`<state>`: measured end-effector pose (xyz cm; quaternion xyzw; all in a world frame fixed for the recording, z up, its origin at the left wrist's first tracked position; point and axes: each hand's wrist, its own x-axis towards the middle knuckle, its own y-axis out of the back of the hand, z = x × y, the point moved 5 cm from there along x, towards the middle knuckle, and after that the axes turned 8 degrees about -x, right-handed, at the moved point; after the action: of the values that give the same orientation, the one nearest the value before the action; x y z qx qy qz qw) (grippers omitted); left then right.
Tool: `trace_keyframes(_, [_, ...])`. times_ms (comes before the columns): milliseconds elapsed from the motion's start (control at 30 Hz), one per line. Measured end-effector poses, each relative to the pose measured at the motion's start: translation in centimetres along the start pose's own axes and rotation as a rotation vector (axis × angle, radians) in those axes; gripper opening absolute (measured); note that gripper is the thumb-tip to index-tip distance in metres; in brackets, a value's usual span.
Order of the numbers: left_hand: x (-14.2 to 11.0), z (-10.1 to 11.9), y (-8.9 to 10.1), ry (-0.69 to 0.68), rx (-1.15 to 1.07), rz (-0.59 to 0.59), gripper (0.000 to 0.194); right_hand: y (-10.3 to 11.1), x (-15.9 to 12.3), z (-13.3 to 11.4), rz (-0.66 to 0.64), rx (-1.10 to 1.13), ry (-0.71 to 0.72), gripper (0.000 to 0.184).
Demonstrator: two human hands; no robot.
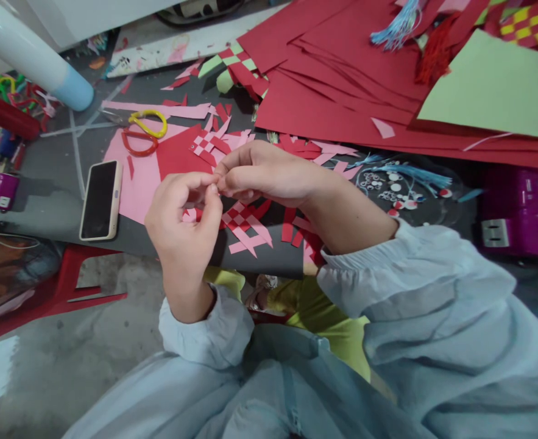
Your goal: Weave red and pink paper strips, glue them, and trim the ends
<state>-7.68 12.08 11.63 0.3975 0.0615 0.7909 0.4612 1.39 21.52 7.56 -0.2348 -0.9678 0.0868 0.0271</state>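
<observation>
My left hand (181, 210) and my right hand (273, 174) meet fingertip to fingertip above the near part of the dark table. Both are closed in a pinch, and whatever sits between the fingertips is too small to make out. Below them lies a red and pink woven paper piece (238, 216) with loose strip ends fanning towards me; my hands partly cover it. Just beyond the fingers is a smaller pink and white checked woven piece (203, 145), among cut paper scraps.
Scissors with yellow and red handles (147, 133) and a phone (100, 200) lie left. Large red paper sheets (332, 91) and a pale green sheet (497, 85) fill the back right. A clear dish of small parts (399, 189) and a purple device (520, 210) stand right.
</observation>
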Motion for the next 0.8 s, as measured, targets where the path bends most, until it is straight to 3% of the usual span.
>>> trace_keyframes(233, [-0.22, -0.62, 0.02, 0.054, -0.014, -0.047, 0.012, 0.05, -0.05, 0.01, -0.014, 0.017, -0.006, 0.019])
trace_keyframes(800, [-0.01, -0.66, -0.1, 0.032, -0.061, -0.09, 0.007, 0.17, -0.11, 0.02, -0.005, -0.002, -0.041, 0.019])
